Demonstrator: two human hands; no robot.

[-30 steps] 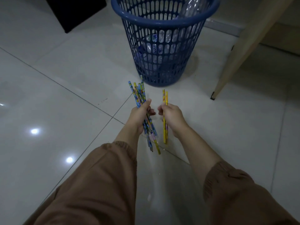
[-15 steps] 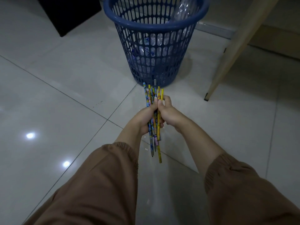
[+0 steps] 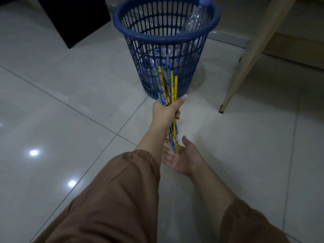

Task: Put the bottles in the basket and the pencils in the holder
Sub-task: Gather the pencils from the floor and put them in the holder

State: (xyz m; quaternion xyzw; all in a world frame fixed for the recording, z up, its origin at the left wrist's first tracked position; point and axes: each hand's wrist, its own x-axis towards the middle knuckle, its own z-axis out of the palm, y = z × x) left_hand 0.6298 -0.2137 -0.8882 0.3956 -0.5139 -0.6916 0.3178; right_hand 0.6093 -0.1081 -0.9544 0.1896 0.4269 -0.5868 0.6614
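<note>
My left hand [image 3: 166, 112] grips a bundle of several yellow and blue patterned pencils [image 3: 166, 86], held upright in front of the basket. Below it my right hand [image 3: 182, 157] lies palm up with fingers spread, and the pencils' lower ends hang just over its palm. A blue slotted plastic basket [image 3: 135, 32] stands on the floor ahead. Clear plastic bottles [image 3: 194, 19] lie inside it, one leaning against the far right rim with its cap sticking out. No pencil holder is in view.
The floor is glossy pale tile with light reflections at the left. A slanted pale wooden table leg [image 3: 245, 64] stands right of the basket. A black box-shaped object [image 3: 75, 20] sits at the upper left. Brown sleeves cover both forearms.
The right hand passed its two yellow pencils into the left hand's bundle, let go, and dropped below with its palm open. The left hand lifted the whole bundle toward the basket.
</note>
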